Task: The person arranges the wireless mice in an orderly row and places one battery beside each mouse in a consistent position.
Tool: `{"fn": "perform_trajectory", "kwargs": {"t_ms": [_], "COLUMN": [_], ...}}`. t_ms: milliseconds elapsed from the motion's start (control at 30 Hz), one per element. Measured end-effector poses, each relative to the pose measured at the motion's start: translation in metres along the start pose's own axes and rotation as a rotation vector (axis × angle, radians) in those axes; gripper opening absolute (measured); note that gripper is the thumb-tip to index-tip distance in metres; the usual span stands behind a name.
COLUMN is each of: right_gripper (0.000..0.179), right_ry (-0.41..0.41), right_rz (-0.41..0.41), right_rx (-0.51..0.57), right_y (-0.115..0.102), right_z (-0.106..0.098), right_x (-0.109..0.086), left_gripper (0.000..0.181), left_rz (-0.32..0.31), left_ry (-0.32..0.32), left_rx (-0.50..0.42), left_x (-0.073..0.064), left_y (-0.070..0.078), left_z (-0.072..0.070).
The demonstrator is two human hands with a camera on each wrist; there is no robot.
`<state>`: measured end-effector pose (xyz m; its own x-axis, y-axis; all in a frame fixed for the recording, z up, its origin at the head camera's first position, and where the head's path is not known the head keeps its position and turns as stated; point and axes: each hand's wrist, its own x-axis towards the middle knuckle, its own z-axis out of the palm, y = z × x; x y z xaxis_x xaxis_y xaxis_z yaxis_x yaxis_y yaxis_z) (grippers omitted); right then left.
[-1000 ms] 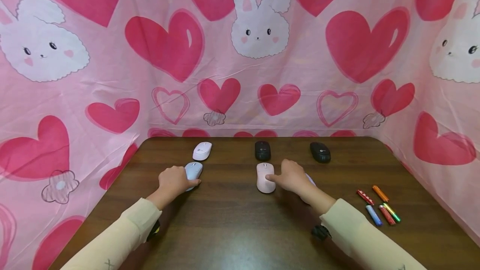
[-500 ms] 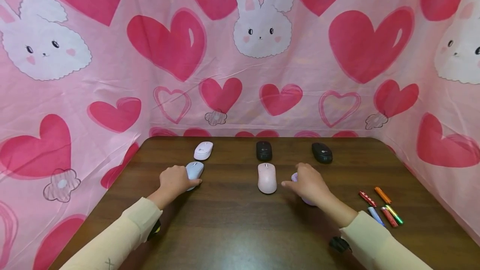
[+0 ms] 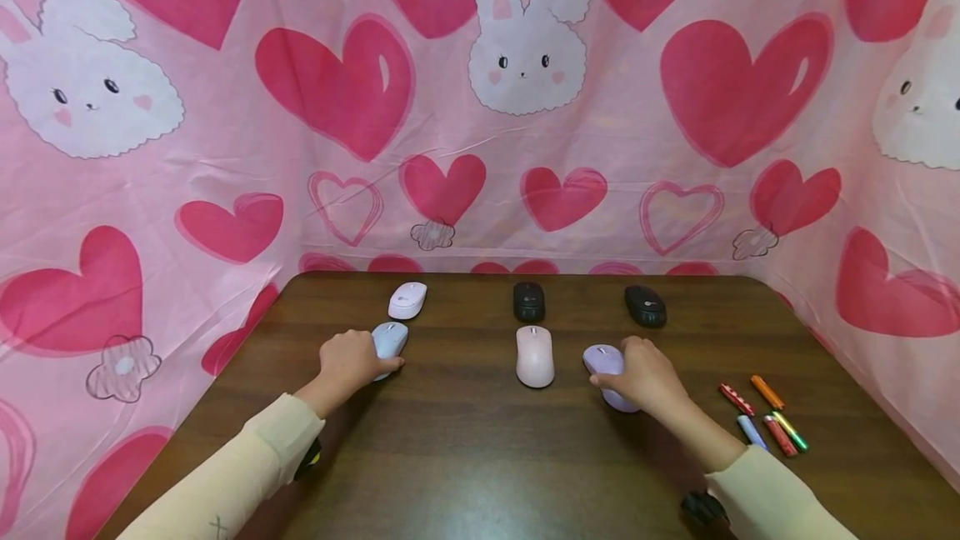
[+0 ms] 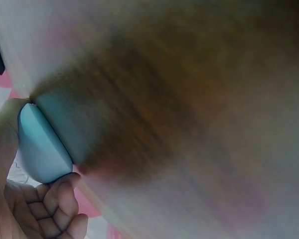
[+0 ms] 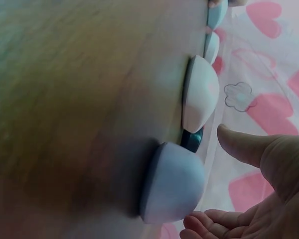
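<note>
Lengthwise, the lilac mouse (image 3: pixel 605 362) points forward-left.

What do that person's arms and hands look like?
The left sleeve and right sleeve are cream; the left has a dark X-like mark. A black thing shows under the right, a partly yellow one under the left. The left hand and right hand wear no gloves.

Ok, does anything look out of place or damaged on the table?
Slightly: the lilac mouse, by the right hand, sits nearer the head camera than the pink mouse and blue mouse, so the front row looks uneven. The coloured cylinders lie at mixed angles. No spill or damage shows.
</note>
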<state>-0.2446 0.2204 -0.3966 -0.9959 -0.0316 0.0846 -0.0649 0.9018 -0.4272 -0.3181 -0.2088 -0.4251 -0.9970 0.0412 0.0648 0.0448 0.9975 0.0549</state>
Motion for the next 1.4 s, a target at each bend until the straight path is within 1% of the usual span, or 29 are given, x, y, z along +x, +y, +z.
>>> {"fn": "perform_trajectory", "kwargs": {"t_ms": [200,567,767,967,1167,1400], "right_gripper": [0.07,0.07,0.066,0.061,0.06,0.055], "right_ry": [-0.013,-0.036,-0.053,-0.065,-0.103,-0.108], "right_rz": [0.007,0.042,0.058,0.056,0.069,0.054], "right_rx": [-0.019,-0.038,-0.042,-0.05,-0.057,-0.053], "right_y": [0.003,0.009,0.012,0.013,0.013,0.014], "right_z": [0.0,0.007,0.01,0.009,0.006,0.004], "right_x": [-0.003,-0.005,-0.005,-0.005,-0.006,-0.007], "left_gripper": [0.071,0.07,0.07,0.07,0.074,0.073], "left_rz": [-0.001,0.001,0.005,0.009,0.01,0.014], "left_ry": [0.003,0.0,0.007,0.009,0.035,0.037], "left_rx": [-0.014,-0.007,-0.006,-0.001,0.007,0.006], "left_x": [-0.001,-0.002,-0.002,-0.002,-0.002,-0.002], "left_y": [-0.001,0.002,0.002,0.001,0.001,0.001], "left_z": [0.0,-0.004,-0.003,-0.003,-0.001,-0.001]}}
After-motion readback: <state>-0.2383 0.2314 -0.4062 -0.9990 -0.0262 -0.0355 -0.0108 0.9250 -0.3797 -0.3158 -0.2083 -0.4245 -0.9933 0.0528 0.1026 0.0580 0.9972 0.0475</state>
